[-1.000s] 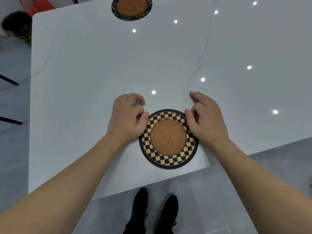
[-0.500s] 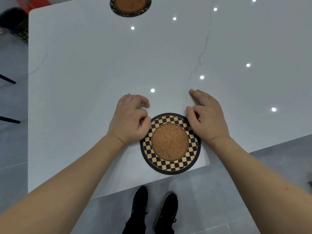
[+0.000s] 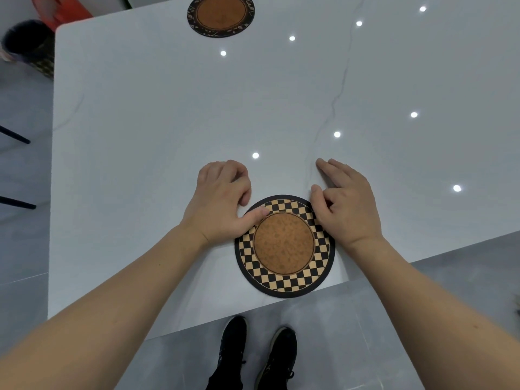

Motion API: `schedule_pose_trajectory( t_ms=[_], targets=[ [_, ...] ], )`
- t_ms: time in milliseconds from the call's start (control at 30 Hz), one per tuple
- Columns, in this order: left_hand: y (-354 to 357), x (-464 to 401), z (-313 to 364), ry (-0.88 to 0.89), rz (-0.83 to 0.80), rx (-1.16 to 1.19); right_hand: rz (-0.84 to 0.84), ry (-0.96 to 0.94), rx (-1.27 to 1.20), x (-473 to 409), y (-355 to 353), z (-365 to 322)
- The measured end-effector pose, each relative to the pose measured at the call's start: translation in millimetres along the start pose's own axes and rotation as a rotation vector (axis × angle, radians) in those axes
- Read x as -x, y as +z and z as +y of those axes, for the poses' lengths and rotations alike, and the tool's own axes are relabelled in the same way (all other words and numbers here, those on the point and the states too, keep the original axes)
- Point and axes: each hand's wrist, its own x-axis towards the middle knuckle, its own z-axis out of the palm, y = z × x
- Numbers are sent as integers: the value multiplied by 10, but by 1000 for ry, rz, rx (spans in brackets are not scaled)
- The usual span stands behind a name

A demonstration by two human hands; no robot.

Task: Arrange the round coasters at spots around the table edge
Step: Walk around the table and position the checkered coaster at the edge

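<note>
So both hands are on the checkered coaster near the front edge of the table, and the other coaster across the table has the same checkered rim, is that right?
Not quite. In the head view the far coaster has a dark rim with pale scattered motifs, not checks. The rest holds: the left hand and right hand both touch the checkered coaster near the front edge of the table.

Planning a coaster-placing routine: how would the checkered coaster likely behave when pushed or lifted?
The checkered coaster lies flat and thin, so it probably slides rather than rolls or tips. The glossy table likely lets it glide. Its near edge overhangs slightly, so pushing toward the person might drop it.
</note>
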Motion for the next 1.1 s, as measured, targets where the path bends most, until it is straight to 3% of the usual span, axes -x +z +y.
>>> schedule_pose_trajectory(
  t_ms=[400, 1100],
  targets=[
    [-37, -3, -46, 27, -58, 33, -42, -127, 18, 4, -24, -2],
    [-37, 21, -36, 43, -72, 15, -61, -137, -7, 1, -28, 9]
  ],
)
